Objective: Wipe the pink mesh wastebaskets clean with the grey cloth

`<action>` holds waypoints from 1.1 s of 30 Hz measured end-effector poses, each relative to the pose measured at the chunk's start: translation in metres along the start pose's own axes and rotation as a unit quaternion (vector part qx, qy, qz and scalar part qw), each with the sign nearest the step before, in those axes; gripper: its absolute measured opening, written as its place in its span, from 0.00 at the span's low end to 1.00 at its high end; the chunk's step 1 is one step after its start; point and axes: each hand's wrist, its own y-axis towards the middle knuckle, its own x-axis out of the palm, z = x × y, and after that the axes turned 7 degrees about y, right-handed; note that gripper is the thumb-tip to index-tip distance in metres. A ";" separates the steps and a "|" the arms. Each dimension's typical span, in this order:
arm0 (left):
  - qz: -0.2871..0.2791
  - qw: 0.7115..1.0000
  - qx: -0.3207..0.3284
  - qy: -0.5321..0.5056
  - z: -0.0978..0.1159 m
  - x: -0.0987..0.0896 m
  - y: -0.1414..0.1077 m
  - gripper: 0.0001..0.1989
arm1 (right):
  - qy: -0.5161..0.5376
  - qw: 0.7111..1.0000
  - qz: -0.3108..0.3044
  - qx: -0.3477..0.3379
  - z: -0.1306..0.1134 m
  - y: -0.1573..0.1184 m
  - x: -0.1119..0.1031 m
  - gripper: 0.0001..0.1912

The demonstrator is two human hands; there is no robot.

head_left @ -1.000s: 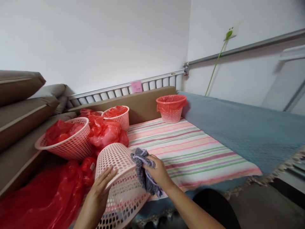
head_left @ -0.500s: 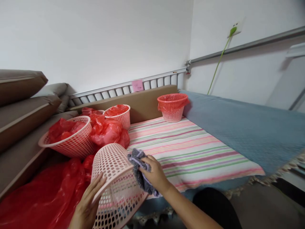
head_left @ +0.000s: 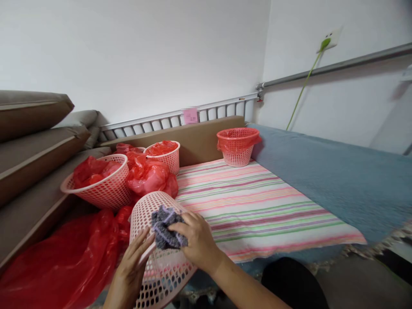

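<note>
Pink mesh basket (head_left: 143, 214) lay tipped, seven o'clock from view centre. Grey-purple cloth (head_left: 161, 227) rested on it at the basket's twelve o'clock; half a second earlier it sat nearer three. Right hand (head_left: 199, 240): grip clamped on the cloth. Left hand (head_left: 131, 259) touched the basket at nine o'clock; thumb hidden, could not tell whether that grip had closed. Red bag bundle (head_left: 149, 177) just beyond, eleven o'clock. Red-lined basket (head_left: 237, 156) well apart, between one and two, upright on striped cover (head_left: 273, 210).
</note>
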 end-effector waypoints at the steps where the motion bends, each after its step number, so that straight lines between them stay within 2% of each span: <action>1: -0.011 1.000 0.000 -0.004 0.001 -0.002 0.000 0.20 | 0.025 0.999 0.016 0.025 0.008 -0.003 -0.003 0.17; 4: -0.017 1.000 -0.015 -0.012 0.000 -0.006 -0.004 0.22 | 0.121 0.985 0.058 0.110 0.035 -0.015 -0.007 0.12; 7: -0.004 0.999 -0.026 -0.028 -0.004 -0.006 -0.009 0.22 | 0.196 0.959 0.101 0.180 0.067 -0.032 -0.003 0.13; 11: 0.002 0.998 -0.045 -0.042 -0.003 -0.008 -0.008 0.22 | 0.230 0.928 0.125 0.265 0.101 -0.053 0.005 0.16; 13: -0.003 0.997 -0.059 -0.047 -0.002 -0.010 -0.005 0.21 | 0.213 0.931 0.114 0.275 0.106 -0.057 0.004 0.16; 17: 0.008 0.992 -0.104 -0.074 0.004 -0.013 0.001 0.20 | 0.122 0.969 0.095 0.194 0.089 -0.041 -0.012 0.19; 21: 0.040 0.978 -0.161 -0.127 0.014 -0.006 0.005 0.21 | -0.004 0.989 0.098 0.111 0.045 -0.004 -0.033 0.26; 24: 0.035 0.973 -0.158 -0.163 0.021 0.011 0.005 0.21 | -0.066 0.998 0.018 0.000 0.006 0.015 -0.033 0.20; 27: 0.047 0.970 -0.152 -0.182 0.019 0.029 -0.001 0.20 | -0.096 0.988 -0.061 -0.105 -0.022 0.019 -0.020 0.15; 30: 0.046 0.970 -0.163 -0.176 0.011 0.039 -0.009 0.20 | -0.099 0.985 -0.082 -0.112 -0.031 0.015 -0.008 0.12; 33: 0.051 0.972 -0.162 -0.160 0.007 0.039 -0.012 0.19 | -0.087 0.988 -0.080 -0.098 -0.025 0.012 -0.006 0.14</action>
